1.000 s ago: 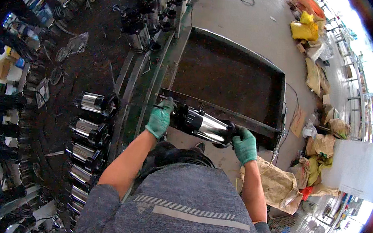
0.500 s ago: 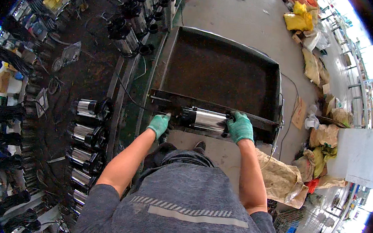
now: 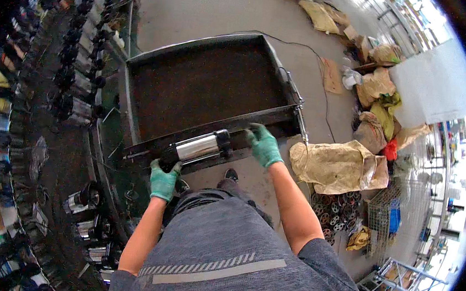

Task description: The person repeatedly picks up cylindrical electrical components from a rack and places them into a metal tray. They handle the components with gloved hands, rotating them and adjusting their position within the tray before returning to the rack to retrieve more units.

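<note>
A motor (image 3: 197, 147) with a shiny silver cylindrical body and black ends lies on the front ledge of a dark metal tray (image 3: 191, 121). My left hand (image 3: 163, 180), in a green glove, has its thumb and fingers around the black left end of it. Just beyond the other end is my right hand (image 3: 264, 146), also gloved in green; its fingers are spread and it holds nothing. A small gap separates it from the motor.
More silver motors (image 3: 87, 199) lie in a row at my lower left, and others stand upright (image 3: 75, 110) beyond. A brown sack (image 3: 342, 166) is on the floor to the right, near a wire cage (image 3: 399, 207). A cable (image 3: 320, 64) runs past the tray.
My right hand has come off the motor and opened. My left hand now grips its left end. The whole view has turned, so the tray and motor appear tilted and farther left.
</note>
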`<act>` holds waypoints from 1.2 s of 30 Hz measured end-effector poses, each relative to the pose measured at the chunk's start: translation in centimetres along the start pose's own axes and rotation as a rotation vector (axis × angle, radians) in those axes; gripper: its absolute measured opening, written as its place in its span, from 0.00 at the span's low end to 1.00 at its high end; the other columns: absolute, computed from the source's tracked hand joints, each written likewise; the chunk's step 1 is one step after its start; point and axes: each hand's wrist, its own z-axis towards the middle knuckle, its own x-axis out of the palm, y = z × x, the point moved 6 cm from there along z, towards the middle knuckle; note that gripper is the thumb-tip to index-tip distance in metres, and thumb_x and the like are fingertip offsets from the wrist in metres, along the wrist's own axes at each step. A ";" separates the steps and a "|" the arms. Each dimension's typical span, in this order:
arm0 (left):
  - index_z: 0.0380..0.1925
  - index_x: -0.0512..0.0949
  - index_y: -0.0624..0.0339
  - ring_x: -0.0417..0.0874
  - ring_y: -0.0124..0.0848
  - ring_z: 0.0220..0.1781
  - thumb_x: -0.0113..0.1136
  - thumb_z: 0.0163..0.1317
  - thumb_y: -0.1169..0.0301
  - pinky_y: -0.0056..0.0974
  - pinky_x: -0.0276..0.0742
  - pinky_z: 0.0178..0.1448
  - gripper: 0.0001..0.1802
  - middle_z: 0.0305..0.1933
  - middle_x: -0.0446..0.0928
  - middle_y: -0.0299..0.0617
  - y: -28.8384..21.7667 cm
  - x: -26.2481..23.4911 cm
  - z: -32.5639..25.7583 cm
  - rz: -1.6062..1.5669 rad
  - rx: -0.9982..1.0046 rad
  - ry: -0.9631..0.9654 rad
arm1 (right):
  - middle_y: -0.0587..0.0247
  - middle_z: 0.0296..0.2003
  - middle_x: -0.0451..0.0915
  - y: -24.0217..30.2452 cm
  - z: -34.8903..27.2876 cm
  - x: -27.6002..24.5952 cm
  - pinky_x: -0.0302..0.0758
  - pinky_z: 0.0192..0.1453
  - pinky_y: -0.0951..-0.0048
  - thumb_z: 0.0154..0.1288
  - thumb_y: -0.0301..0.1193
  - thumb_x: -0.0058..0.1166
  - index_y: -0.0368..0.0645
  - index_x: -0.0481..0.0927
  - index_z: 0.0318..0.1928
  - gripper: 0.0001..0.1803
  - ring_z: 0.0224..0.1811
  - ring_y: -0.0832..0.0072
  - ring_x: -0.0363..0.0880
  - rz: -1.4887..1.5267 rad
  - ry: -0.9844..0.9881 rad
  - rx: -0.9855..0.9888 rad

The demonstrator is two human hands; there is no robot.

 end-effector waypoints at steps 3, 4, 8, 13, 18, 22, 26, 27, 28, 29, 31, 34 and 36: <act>0.54 0.70 0.68 0.84 0.39 0.47 0.82 0.51 0.61 0.41 0.79 0.56 0.38 0.47 0.83 0.49 -0.8 -0.3 -0.2 0.017 -0.001 0.026 | 0.43 0.48 0.84 -3.3 -1.1 -8.6 0.78 0.56 0.53 0.68 0.45 0.61 0.41 0.79 0.55 0.24 0.49 0.46 0.83 -0.342 -0.322 0.082; 0.53 0.69 0.66 0.84 0.38 0.46 0.82 0.51 0.64 0.40 0.79 0.55 0.37 0.46 0.83 0.48 -1.3 -0.4 -0.1 0.048 -0.034 0.041 | 0.44 0.45 0.84 -4.6 -1.4 -10.9 0.80 0.47 0.56 0.69 0.43 0.61 0.42 0.78 0.55 0.22 0.43 0.52 0.85 -0.417 -0.349 0.191; 0.59 0.68 0.71 0.83 0.47 0.55 0.81 0.51 0.53 0.45 0.77 0.61 0.45 0.52 0.81 0.57 -1.4 0.0 0.5 0.091 0.018 0.074 | 0.47 0.39 0.84 -16.7 -1.3 -16.6 0.82 0.32 0.61 0.71 0.38 0.60 0.46 0.74 0.58 0.20 0.31 0.63 0.86 -0.396 -0.484 0.481; 0.57 0.69 0.71 0.83 0.46 0.54 0.81 0.51 0.51 0.45 0.78 0.61 0.45 0.51 0.82 0.56 -1.7 -0.2 1.1 0.078 0.045 0.111 | 0.63 0.32 0.82 -19.1 2.5 -13.5 0.80 0.34 0.67 0.69 0.31 0.61 0.46 0.77 0.56 0.17 0.30 0.73 0.81 0.409 -0.455 0.459; 0.54 0.70 0.69 0.85 0.45 0.49 0.81 0.52 0.60 0.44 0.80 0.56 0.38 0.48 0.84 0.54 -1.1 -0.3 1.3 0.181 0.019 0.091 | 0.69 0.26 0.78 -16.9 3.8 -10.8 0.70 0.22 0.73 0.70 0.32 0.61 0.45 0.81 0.47 0.09 0.20 0.79 0.72 0.431 -0.556 0.326; 0.51 0.71 0.70 0.86 0.45 0.47 0.81 0.51 0.62 0.44 0.80 0.54 0.36 0.47 0.84 0.56 -1.0 -0.6 1.1 0.190 0.055 0.037 | 0.70 0.25 0.77 -7.9 1.3 -9.4 0.68 0.23 0.76 0.74 0.29 0.55 0.44 0.82 0.51 0.09 0.21 0.81 0.71 0.610 -0.258 0.233; 0.55 0.69 0.68 0.85 0.46 0.51 0.80 0.53 0.54 0.44 0.79 0.57 0.40 0.50 0.83 0.54 0.0 0.0 1.4 0.187 0.032 0.084 | 0.72 0.32 0.79 -3.2 -1.5 -4.4 0.71 0.29 0.78 0.73 0.25 0.54 0.46 0.83 0.52 0.11 0.27 0.84 0.72 0.534 0.183 0.172; 0.55 0.69 0.68 0.85 0.46 0.51 0.80 0.53 0.54 0.44 0.79 0.57 0.40 0.50 0.83 0.54 0.2 0.0 1.4 0.197 0.019 0.082 | 0.72 0.32 0.79 -2.1 -1.8 -3.5 0.71 0.30 0.78 0.73 0.25 0.54 0.47 0.82 0.53 0.11 0.27 0.84 0.71 0.489 0.248 0.201; 0.55 0.69 0.68 0.85 0.46 0.51 0.81 0.52 0.54 0.44 0.79 0.57 0.40 0.50 0.83 0.54 0.5 -0.1 1.3 0.207 0.004 0.078 | 0.72 0.31 0.79 -0.9 -2.1 -2.8 0.71 0.30 0.78 0.73 0.25 0.54 0.48 0.82 0.54 0.12 0.27 0.84 0.71 0.442 0.315 0.231; 0.55 0.69 0.68 0.84 0.46 0.50 0.81 0.52 0.54 0.44 0.79 0.57 0.41 0.50 0.83 0.54 0.8 -0.3 1.2 0.216 -0.011 0.074 | 0.72 0.31 0.79 -0.3 -2.4 -1.9 0.71 0.31 0.77 0.73 0.24 0.54 0.48 0.81 0.54 0.13 0.27 0.84 0.71 0.394 0.383 0.259; 0.55 0.69 0.68 0.84 0.45 0.50 0.80 0.54 0.54 0.44 0.79 0.57 0.39 0.49 0.83 0.53 0.9 0.1 1.4 0.218 0.050 0.053 | 0.71 0.31 0.79 -1.0 -1.7 -0.8 0.72 0.31 0.76 0.73 0.24 0.53 0.49 0.80 0.55 0.13 0.28 0.83 0.72 0.304 0.423 0.192; 0.55 0.69 0.68 0.84 0.44 0.50 0.79 0.55 0.55 0.44 0.79 0.57 0.38 0.49 0.83 0.53 0.7 0.2 1.6 0.222 0.040 0.074 | 0.70 0.35 0.80 -0.7 -0.8 0.3 0.73 0.37 0.75 0.74 0.24 0.53 0.47 0.80 0.55 0.12 0.33 0.81 0.73 0.179 0.408 0.017; 0.54 0.69 0.69 0.84 0.44 0.49 0.79 0.56 0.56 0.44 0.79 0.57 0.37 0.48 0.83 0.53 0.5 0.0 1.5 0.256 0.018 0.068 | 0.69 0.36 0.80 -0.2 -0.7 1.0 0.74 0.38 0.73 0.74 0.23 0.53 0.46 0.81 0.54 0.12 0.35 0.80 0.72 0.219 0.438 0.086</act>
